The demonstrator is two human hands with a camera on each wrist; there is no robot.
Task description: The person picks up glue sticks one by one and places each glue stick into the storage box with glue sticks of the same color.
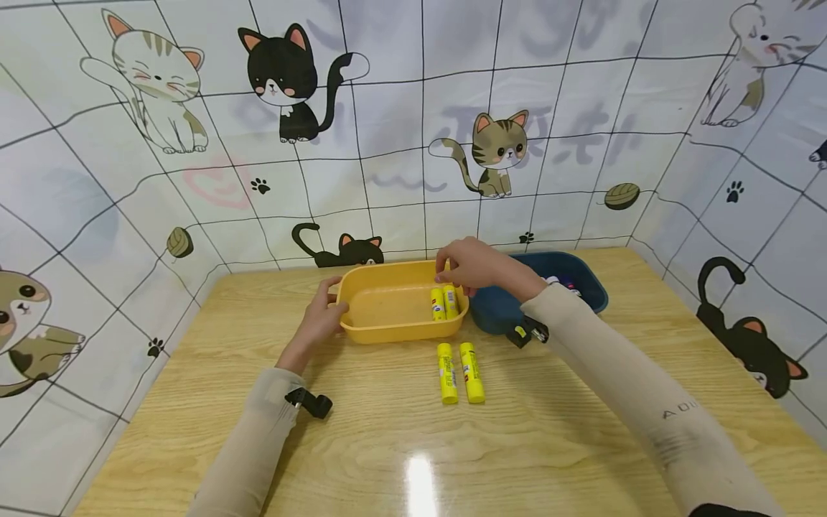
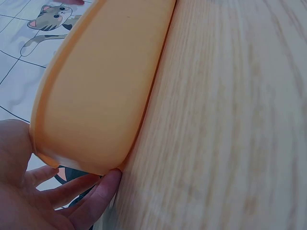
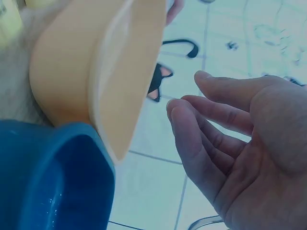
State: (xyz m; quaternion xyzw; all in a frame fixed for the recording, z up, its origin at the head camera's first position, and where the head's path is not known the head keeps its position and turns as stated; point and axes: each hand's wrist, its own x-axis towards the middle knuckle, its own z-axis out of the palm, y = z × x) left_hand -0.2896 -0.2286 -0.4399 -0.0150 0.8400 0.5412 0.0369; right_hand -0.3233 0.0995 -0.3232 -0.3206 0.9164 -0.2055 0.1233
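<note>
The yellow basket (image 1: 388, 332) stands toward the back of the table, with two yellow glue sticks (image 1: 438, 304) upright or leaning at its right end. My left hand (image 1: 325, 310) touches the basket's left end; in the left wrist view the fingers of that hand (image 2: 57, 191) lie against the end wall (image 2: 86, 163). Over the basket's right rim is my right hand (image 1: 474, 264), fingers bent and apart, with nothing visible between them in the right wrist view (image 3: 230, 129). Two more yellow glue sticks (image 1: 447, 373) lie side by side in front of the basket.
A dark blue basket (image 1: 597, 287) touches or nearly touches the yellow one on the right and holds several small items (image 1: 563, 283). Behind the table (image 1: 362, 445) hangs a white cloth with cat drawings (image 1: 388, 143), which also covers both sides.
</note>
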